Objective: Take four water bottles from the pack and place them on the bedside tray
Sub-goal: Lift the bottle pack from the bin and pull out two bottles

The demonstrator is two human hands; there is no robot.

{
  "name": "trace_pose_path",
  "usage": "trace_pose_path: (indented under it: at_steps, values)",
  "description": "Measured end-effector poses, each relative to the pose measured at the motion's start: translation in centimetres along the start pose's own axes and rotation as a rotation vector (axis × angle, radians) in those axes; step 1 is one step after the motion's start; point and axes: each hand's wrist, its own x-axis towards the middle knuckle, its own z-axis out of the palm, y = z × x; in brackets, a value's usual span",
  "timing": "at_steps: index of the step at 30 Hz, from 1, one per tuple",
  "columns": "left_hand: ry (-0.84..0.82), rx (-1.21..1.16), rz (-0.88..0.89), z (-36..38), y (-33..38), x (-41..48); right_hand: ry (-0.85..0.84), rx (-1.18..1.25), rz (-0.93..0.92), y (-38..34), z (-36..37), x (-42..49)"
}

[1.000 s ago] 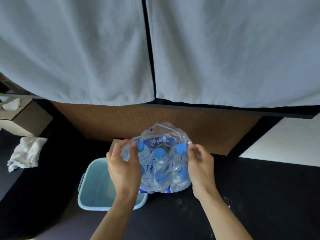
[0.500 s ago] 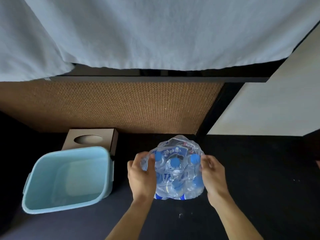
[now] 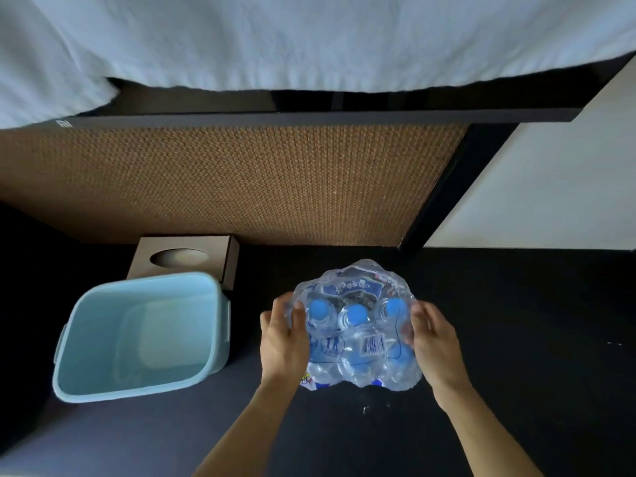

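plastic-wrapped pack (image 3: 356,333) of bottles clasped between left hand (image 3: 284,342) and right hand (image 3: 435,346)

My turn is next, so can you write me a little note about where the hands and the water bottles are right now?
Left hand: gripping the left side of the shrink-wrapped water bottle pack.
Right hand: pressed against the pack's right side.
The pack is between both hands over the dark surface; whether it rests on it cannot be told. Blue caps show through the wrap.
Nearby: a light blue bin to the left, a brown tissue box behind it.
Done: no bottle is out yet; the wrap looks unopened.
Left: open the wrap, pull out four bottles, put them on the bedside tray, which is not in view.
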Motion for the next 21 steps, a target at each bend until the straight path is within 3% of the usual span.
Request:
trace_pose_path:
  at_steps: [4,6,9,11,12,14,16,18,21]
  values:
    - [-0.093,-0.008,-0.064,-0.8,-0.3,0.4,-0.028,-0.036,0.042,-0.5,-0.1,-0.4]
    - [-0.081,-0.002,-0.047,-1.3,0.0,0.2,0.023,-0.208,0.002,-0.7,-0.1,-0.5]
    - [0.056,0.13,0.315,-2.7,1.4,-0.1,0.229,-0.429,-0.398,-2.6,0.0,-1.4]
    - [0.021,0.314,0.504,-3.3,2.3,0.8,0.158,-0.482,-0.684,-4.2,0.9,-1.5]
    - [-0.052,0.434,0.503,-3.4,2.8,1.3,0.089,-0.553,-0.745,-4.9,1.6,-1.5]
    - [-0.247,0.626,0.369,-3.1,3.2,2.2,-0.07,-0.834,-0.703,-6.1,3.3,-1.1]
    - [-0.397,0.651,0.191,-2.6,3.1,2.8,-0.214,-1.167,-0.568,-6.6,4.9,-0.8]
    - [-0.421,0.608,0.101,-2.1,2.8,3.4,-0.268,-1.306,-0.479,-6.2,5.9,-0.2]
    - [-0.376,0.619,0.083,-1.2,2.7,3.9,-0.241,-1.319,-0.409,-5.8,6.5,0.6]
